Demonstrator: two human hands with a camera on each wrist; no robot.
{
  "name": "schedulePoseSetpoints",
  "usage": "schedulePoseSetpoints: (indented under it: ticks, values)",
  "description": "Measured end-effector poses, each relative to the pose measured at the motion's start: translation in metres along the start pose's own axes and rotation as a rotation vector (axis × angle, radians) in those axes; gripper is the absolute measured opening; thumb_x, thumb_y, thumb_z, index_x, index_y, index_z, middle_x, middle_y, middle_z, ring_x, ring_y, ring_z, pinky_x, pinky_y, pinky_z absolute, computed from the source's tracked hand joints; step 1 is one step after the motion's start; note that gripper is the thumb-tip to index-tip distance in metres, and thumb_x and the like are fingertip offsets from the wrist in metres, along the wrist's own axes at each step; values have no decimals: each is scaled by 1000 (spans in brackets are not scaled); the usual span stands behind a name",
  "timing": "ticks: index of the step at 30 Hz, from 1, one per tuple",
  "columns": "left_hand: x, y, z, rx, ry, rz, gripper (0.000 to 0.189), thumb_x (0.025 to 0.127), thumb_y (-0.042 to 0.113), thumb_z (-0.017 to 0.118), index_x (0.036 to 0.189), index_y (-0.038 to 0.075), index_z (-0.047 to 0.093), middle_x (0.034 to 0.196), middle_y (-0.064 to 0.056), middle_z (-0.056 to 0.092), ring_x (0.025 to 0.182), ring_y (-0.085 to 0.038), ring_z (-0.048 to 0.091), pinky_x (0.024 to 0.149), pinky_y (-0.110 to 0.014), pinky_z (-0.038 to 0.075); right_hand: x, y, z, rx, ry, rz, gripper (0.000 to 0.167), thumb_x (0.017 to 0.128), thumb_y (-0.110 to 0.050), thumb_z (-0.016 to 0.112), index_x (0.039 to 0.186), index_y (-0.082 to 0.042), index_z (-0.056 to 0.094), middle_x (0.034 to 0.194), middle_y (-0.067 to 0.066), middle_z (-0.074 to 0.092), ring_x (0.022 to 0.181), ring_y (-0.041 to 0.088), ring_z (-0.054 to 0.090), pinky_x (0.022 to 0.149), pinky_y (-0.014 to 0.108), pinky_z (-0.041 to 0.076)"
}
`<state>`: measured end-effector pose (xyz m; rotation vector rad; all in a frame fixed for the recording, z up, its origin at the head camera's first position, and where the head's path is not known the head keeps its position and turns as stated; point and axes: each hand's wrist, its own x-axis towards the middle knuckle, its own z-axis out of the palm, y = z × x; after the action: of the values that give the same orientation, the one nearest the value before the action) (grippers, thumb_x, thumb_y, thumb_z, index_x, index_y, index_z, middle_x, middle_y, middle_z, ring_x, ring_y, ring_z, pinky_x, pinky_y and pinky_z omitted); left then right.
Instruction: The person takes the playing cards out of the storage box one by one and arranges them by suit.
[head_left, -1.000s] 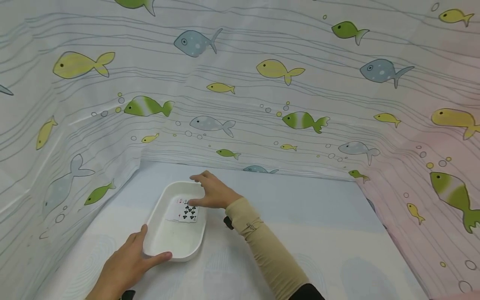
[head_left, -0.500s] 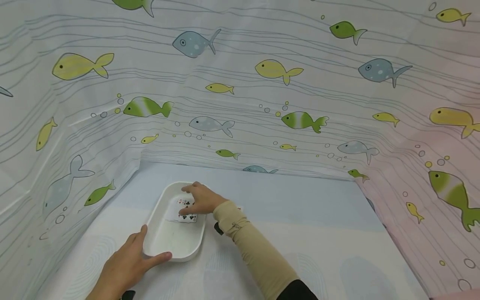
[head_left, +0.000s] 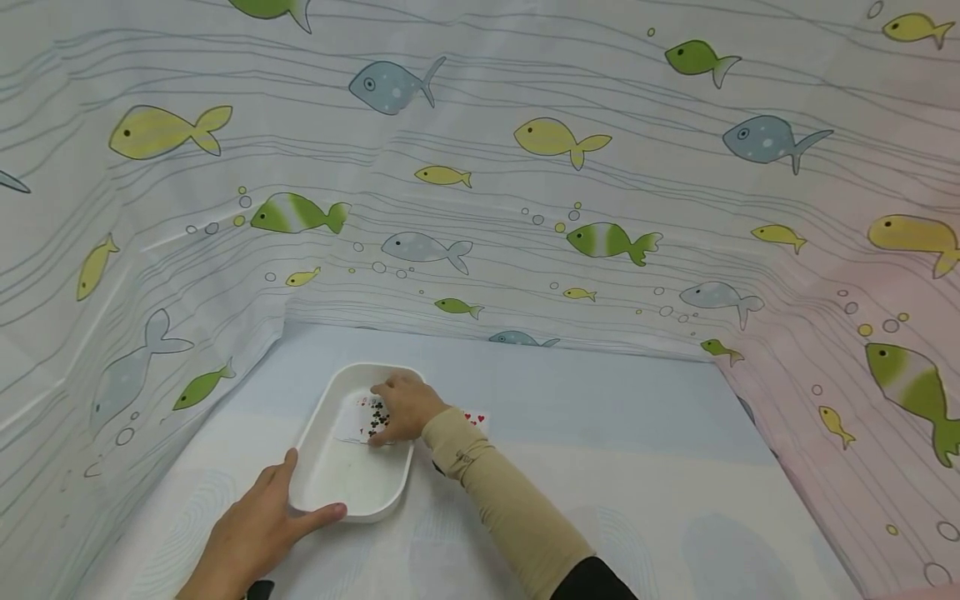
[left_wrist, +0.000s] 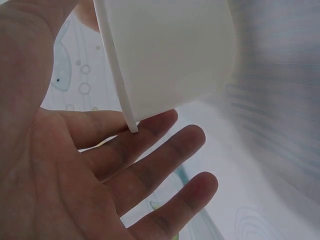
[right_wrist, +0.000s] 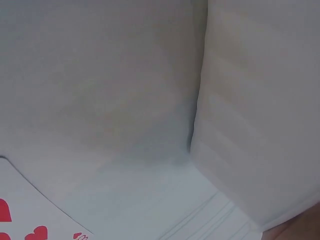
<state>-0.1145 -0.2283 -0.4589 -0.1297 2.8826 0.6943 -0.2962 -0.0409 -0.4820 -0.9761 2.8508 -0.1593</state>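
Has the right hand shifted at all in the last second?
Yes. Judged against the white tray, the right hand has moved down the head picture and slightly left, farther over the playing cards.

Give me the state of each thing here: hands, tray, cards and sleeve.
Left hand: touching the white tray's near-left corner.
Right hand: over the cards in the tray; grip unclear.
White tray: upright, uncovered, cards inside.
Cards in the tray: face up, partly hidden by the hand.
Hearts card: face up outside the tray, partly hidden.
Beige sleeve: covering the right forearm.
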Motion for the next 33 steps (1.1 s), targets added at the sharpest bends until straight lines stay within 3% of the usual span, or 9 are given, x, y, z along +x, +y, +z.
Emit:
schedulePoseSetpoints:
  ticks: [15, 33]
  values:
    - [-4, -1, 1, -7, 26, 24, 129, 78, 80, 64, 155, -13, 18, 144, -37, 38, 118, -51, 54, 87, -63, 47, -3, -7, 2, -123, -25, 31, 96, 74, -62, 82, 154, -25, 43, 138, 0, 56, 121, 13, 55, 106, 29, 43]
    - [-3, 1, -1, 6, 15, 10, 130, 77, 81, 64, 154, -14, 18, 142, -38, 39, 110, -46, 59, 81, -61, 49, -2, -3, 2, -56, -10, 26, 95, 78, -59, 78, 156, -21, 39, 143, 0, 55, 131, 14, 51, 113, 29, 36]
